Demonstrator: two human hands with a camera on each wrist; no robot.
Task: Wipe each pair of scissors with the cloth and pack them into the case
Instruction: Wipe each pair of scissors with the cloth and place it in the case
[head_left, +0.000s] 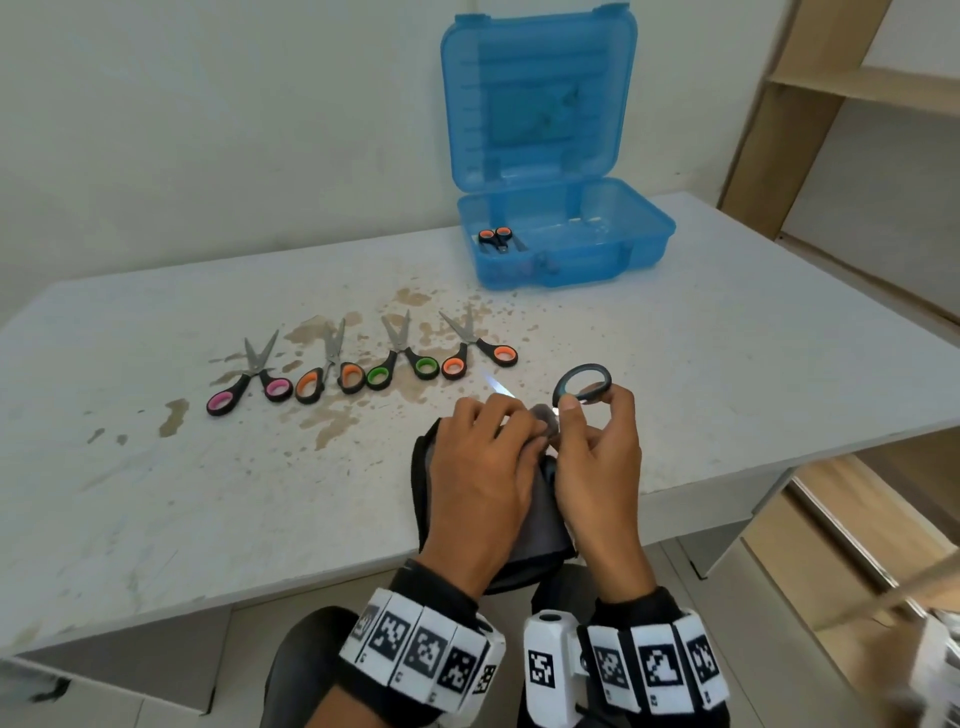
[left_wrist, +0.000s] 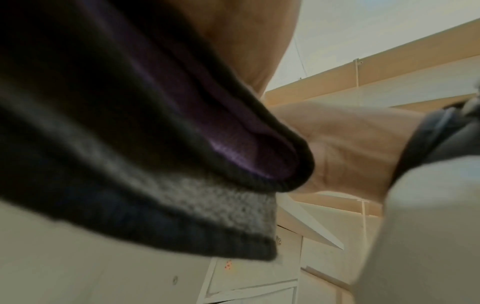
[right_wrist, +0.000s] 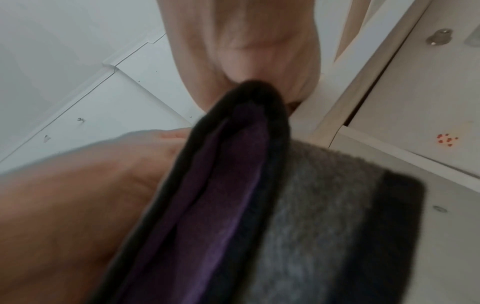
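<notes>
Tabletop's open blue case (head_left: 644, 228) holds orange-handled scissors (head_left: 497, 238).

Close below my wrist the cloth (right_wrist: 298, 216) hangs in folds, grey with black edging and a purple inner side. My left hand (right_wrist: 64, 216) lies against its left side; my right hand (right_wrist: 249, 47) pinches its top end

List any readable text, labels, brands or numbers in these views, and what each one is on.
No readable words, brands or numbers in any view.
Wrist bands: black-and-white square marker patterns only; the tiny characters under them are too small to read.
Blue case: faint marks inside the lid, too blurred to read.
Scissors on the table: no print visible.
Cloth: no label visible.
</notes>
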